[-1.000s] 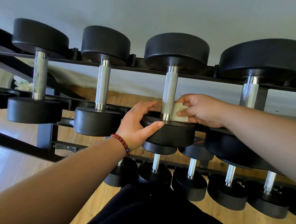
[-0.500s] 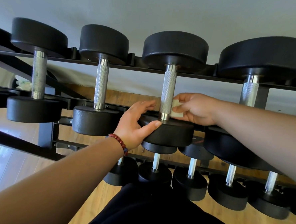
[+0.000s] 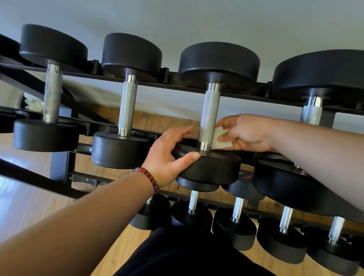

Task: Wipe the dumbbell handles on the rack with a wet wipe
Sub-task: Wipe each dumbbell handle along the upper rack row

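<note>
No words, numbers or brand names can be read anywhere in the scene. The only marking is a small red print [image 3: 246,174] on the black end face of a lower dumbbell [image 3: 243,187] in the rack [image 3: 265,88], near the middle. A larger dumbbell head in front partly hides it, and it is too small to make out.

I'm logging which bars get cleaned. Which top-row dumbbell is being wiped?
The third fully visible dumbbell from the left: only there does the right hand hold the wipe against the handle, while the left hand grips the near weight.
</note>
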